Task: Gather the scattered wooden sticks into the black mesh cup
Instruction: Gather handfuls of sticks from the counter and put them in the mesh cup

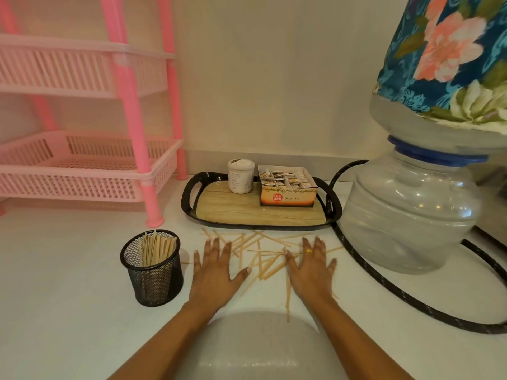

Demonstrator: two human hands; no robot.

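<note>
Several thin wooden sticks [264, 252] lie scattered on the white counter, just in front of the tray. My left hand [215, 268] lies flat with its fingers spread on the left side of the pile, and some sticks are under its fingertips. My right hand [311, 266], with a gold ring, lies flat and spread on the right side. Neither hand grips a stick. One long stick [288, 294] points toward me between my wrists. The black mesh cup [152, 270] stands upright left of my left hand and holds several sticks on end.
A black tray [192, 200] with a wood-look floor holds a white jar [241, 176] and a ginger tea box [288, 187]. A clear water jug [411, 212] stands at right, with a black hose [384, 292] looping across the counter. A pink rack [82, 171] stands at left.
</note>
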